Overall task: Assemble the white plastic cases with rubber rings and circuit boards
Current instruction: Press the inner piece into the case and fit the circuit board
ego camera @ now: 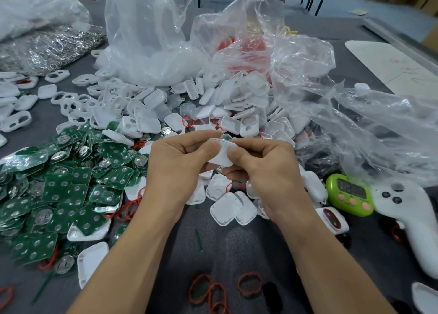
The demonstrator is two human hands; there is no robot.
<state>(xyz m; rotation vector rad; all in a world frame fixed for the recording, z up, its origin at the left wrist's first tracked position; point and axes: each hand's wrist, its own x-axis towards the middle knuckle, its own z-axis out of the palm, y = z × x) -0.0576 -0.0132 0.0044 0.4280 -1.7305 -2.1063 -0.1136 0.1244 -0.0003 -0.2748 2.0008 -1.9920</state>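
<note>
We see one white case [221,156] held up above the grey table [237,249], in the middle of the view, pinched between both hands. Its smooth broad face is turned up toward the camera and its far edge is tipped slightly away. Both thumbs cover much of that face, so we cannot tell which way its long axis runs.

The left hand [173,164] comes in from the lower left with the forearm angled up toward the centre. Its fingers are curled behind the case and its thumb is pressed flat on the near face. The right hand [265,169] mirrors it from the lower right, thumb on the face beside the left thumb and fingers folded underneath. Both hands are clamped on the same piece, and the two thumb tips nearly touch.

Just below the hands lie a few loose white shells [233,208]. Beyond them is a large heap of white cases [213,105], spilling from clear plastic bags [147,41]. To the left is a spread of green circuit boards [59,185], many showing round metal contacts. Red rubber rings [213,292] lie on the near table between the forearms, with more among the boards.

Further out we note a green timer [349,195] at the right, touching a white controller [407,214], and a bag of metal clips [47,48] at far left.
</note>
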